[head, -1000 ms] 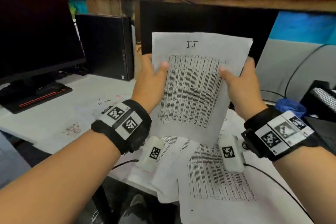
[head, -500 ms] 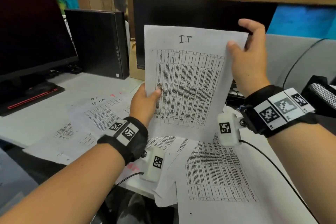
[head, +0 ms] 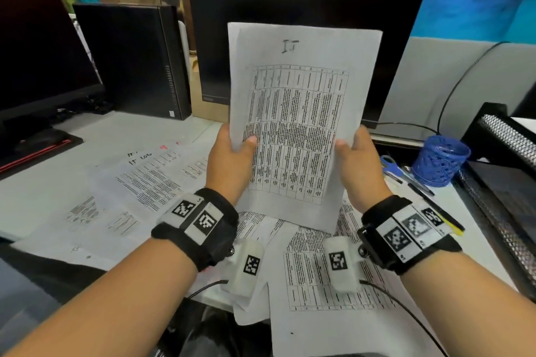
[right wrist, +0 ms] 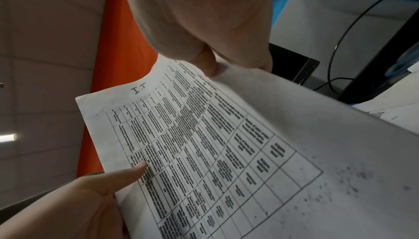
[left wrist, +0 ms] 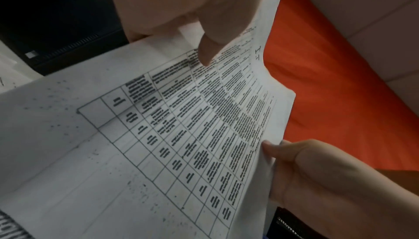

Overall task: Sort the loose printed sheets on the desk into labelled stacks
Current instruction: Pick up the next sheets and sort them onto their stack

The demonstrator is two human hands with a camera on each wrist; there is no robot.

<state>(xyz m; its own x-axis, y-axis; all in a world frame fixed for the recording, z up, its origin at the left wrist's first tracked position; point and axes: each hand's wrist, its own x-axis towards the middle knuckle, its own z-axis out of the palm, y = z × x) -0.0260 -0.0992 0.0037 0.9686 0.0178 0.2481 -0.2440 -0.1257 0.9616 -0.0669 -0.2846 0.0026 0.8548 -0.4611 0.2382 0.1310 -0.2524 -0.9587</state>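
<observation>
Desk (head: 43, 191): pale surface under both forearms, below the grip. Two dark monitors: one (head: 37, 46) far left of the grip, one (head: 290, 9) directly behind the held paper. Black computer case (head: 130, 58) stands between them.

Loose sheets (head: 150, 180) lie spread on the desk left of and below the grip; one carries a handwritten "IT LOG". More printed table pages (head: 327, 278) lie directly beneath the wrists, overlapping.

Held sheet (head: 298, 113): printed table, handwritten "I.T" at top, upright and lifted clear of the desk, lower edge hanging over the loose pages.

Left hand (head: 229, 162) grasps its left edge about mid-height, thumb (left wrist: 208, 53) flat on the printed face, fingers behind. Right hand (head: 359, 165) grasps the right edge at matching height, thumb (right wrist: 211, 63) on the front, fingers behind. Both grips closed on the paper.

Right of the grip: black mesh tray (head: 504, 159), blue mesh cup (head: 438, 159), scissors with blue handles (head: 391, 165), pen (head: 429, 197).
</observation>
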